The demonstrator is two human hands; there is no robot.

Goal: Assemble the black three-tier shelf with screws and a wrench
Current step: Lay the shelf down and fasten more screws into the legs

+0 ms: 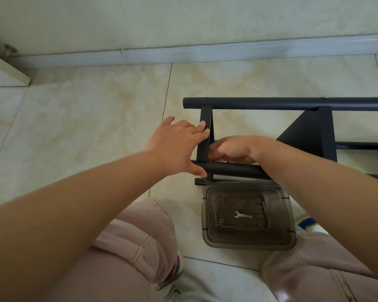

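Bracing shelf (308, 131) end | left hand (175, 147), right hand (231, 149) | floor (85, 118) open leftward

The black shelf (310, 131) runs out of the right edge of the frame, so its far end and remaining tiers cannot be seen. The right hand (231, 149), at centre, curls its fingertips behind the near tube (234, 168) and the upright bar (204, 136); whatever they pinch is hidden. In the tinted tray (248, 241), lower centre, the wrench (243, 215) reads clearly, but the small screws and nuts (220, 221) beside it are too small to tell apart. Both forearms are cut off by the frame's lower edges.
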